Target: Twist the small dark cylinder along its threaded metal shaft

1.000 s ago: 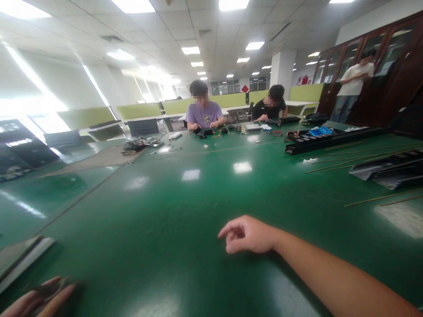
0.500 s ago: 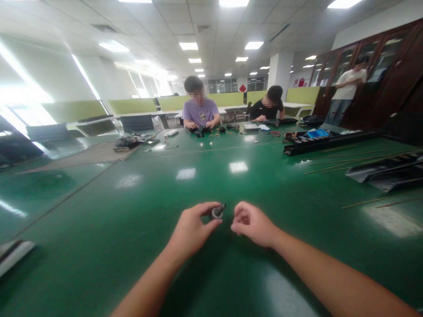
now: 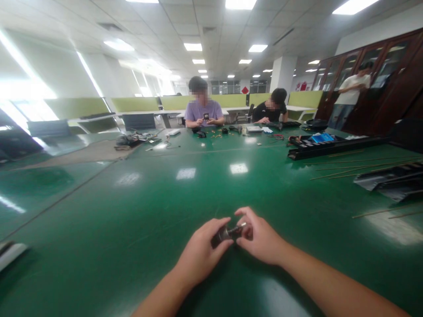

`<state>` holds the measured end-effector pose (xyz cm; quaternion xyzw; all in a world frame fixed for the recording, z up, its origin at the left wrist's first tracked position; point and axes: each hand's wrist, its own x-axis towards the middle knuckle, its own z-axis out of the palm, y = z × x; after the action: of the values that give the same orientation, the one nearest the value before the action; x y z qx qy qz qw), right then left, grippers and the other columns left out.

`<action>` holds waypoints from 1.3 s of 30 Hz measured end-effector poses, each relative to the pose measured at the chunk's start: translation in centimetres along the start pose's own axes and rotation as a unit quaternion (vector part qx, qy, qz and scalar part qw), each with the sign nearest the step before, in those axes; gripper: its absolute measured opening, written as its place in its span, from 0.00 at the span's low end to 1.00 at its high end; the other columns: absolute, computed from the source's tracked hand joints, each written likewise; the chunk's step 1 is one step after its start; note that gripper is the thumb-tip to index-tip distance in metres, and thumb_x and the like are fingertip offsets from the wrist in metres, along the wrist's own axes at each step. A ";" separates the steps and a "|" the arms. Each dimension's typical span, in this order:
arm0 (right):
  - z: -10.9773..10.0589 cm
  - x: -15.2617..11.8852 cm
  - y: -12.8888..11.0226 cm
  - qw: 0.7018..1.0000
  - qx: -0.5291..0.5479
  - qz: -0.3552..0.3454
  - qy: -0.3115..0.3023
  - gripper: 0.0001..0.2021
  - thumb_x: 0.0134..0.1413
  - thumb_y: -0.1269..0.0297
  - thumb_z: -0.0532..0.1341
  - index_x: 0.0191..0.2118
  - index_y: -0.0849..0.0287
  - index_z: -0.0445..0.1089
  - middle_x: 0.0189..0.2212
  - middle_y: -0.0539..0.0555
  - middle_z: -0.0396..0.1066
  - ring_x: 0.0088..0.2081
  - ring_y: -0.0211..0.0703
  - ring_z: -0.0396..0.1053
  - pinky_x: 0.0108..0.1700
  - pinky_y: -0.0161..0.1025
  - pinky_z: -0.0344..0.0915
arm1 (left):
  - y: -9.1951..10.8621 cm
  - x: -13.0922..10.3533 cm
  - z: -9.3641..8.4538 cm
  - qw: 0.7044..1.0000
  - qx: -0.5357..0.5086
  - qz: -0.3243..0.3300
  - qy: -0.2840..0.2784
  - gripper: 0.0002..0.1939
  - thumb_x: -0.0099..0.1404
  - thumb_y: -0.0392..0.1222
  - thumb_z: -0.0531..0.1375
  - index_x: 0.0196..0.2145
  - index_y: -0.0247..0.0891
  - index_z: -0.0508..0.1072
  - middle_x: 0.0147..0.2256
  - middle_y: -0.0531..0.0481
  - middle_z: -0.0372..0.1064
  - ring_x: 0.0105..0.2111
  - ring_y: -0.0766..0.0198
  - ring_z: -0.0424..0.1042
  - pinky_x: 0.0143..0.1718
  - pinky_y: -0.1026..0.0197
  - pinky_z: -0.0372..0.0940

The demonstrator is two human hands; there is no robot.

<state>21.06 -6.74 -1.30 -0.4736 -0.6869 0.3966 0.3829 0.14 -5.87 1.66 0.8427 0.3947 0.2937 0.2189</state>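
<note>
My left hand (image 3: 206,244) is closed around a small dark cylindrical metal part (image 3: 223,235), with thumb and fingers on its thick body. A thinner stepped shaft (image 3: 236,229) sticks out of that body to the right, its tip bright. Beside the tip is my right hand (image 3: 259,233), thumb and index finger apart around the shaft end and the other fingers curled. Whether those curled fingers touch the shaft cannot be made out. Both hands are low over the green tabletop (image 3: 158,198).
Across the table, one person (image 3: 203,110) holds a small dark object and another (image 3: 271,110) leans over parts. A third person (image 3: 352,94) stands by the cabinets. Black channel trays (image 3: 333,147) and thin rods (image 3: 346,169) lie at right; a pale-edged object (image 3: 13,255) is at left.
The left hand has moved slightly right and down, turning the part so its shaft points right. My right hand has opened around the shaft end. The person opposite has lifted a small dark object.
</note>
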 end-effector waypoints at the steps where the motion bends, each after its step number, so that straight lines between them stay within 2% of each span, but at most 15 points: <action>1: 0.0 0.0 0.0 1.000 -0.001 -0.002 0.000 0.29 0.46 0.76 0.63 0.55 0.53 0.57 0.38 0.50 0.71 0.31 0.37 0.71 0.34 0.34 0.66 | -0.2 0.0 0.1 1.000 0.000 -0.004 0.007 0.22 0.62 0.39 0.63 0.55 0.44 0.70 0.48 0.45 0.73 0.46 0.57 0.73 0.51 0.53 0.68; 5: -0.1 -0.1 0.2 1.000 -0.010 -0.008 -0.002 0.29 0.46 0.76 0.64 0.54 0.52 0.58 0.38 0.50 0.71 0.31 0.38 0.70 0.33 0.34 0.65 | -0.6 -0.1 0.3 0.999 -0.008 -0.023 0.028 0.23 0.59 0.39 0.65 0.52 0.42 0.71 0.48 0.45 0.74 0.46 0.56 0.74 0.51 0.52 0.69; 11: -0.2 -0.1 0.1 1.000 -0.018 0.001 -0.008 0.28 0.46 0.75 0.64 0.54 0.52 0.60 0.36 0.50 0.73 0.31 0.38 0.71 0.34 0.35 0.64 | -0.1 0.0 0.2 0.999 -0.021 -0.025 0.030 0.18 0.58 0.39 0.66 0.47 0.42 0.74 0.43 0.48 0.76 0.41 0.58 0.76 0.45 0.57 0.70; 17: -0.2 -0.1 -0.2 1.000 -0.014 -0.010 -0.005 0.21 0.47 0.74 0.64 0.48 0.55 0.66 0.38 0.51 0.73 0.32 0.39 0.71 0.34 0.34 0.65 | 0.1 0.1 0.2 0.999 -0.026 -0.012 0.036 0.16 0.58 0.38 0.66 0.45 0.42 0.75 0.42 0.48 0.76 0.42 0.58 0.75 0.45 0.57 0.70; 22: -0.3 -0.1 -0.7 1.000 -0.015 -0.021 -0.013 0.13 0.48 0.74 0.63 0.41 0.57 0.70 0.35 0.51 0.75 0.34 0.41 0.72 0.37 0.35 0.66 | 0.0 0.2 0.3 0.999 -0.033 -0.002 0.029 0.12 0.61 0.40 0.64 0.44 0.41 0.75 0.41 0.47 0.76 0.41 0.58 0.75 0.45 0.57 0.69; 28: -0.3 -0.1 -1.2 0.999 0.009 -0.032 -0.007 0.12 0.49 0.75 0.62 0.41 0.58 0.71 0.35 0.52 0.75 0.37 0.42 0.73 0.41 0.36 0.67 | 0.1 0.2 0.4 0.998 -0.053 0.015 0.010 0.12 0.63 0.41 0.63 0.45 0.42 0.74 0.41 0.48 0.76 0.41 0.60 0.74 0.45 0.59 0.68; 39: -0.3 -0.1 -0.8 0.999 0.037 -0.039 0.003 0.11 0.49 0.74 0.63 0.39 0.58 0.69 0.36 0.52 0.75 0.39 0.43 0.73 0.43 0.38 0.68 | 0.0 0.0 0.5 0.998 -0.048 0.023 0.028 0.13 0.62 0.41 0.65 0.45 0.42 0.74 0.42 0.49 0.75 0.42 0.61 0.74 0.46 0.59 0.68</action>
<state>21.14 -6.97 -0.49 -0.4334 -0.6880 0.4052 0.4178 0.44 -5.89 1.32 0.8316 0.3662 0.3409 0.2410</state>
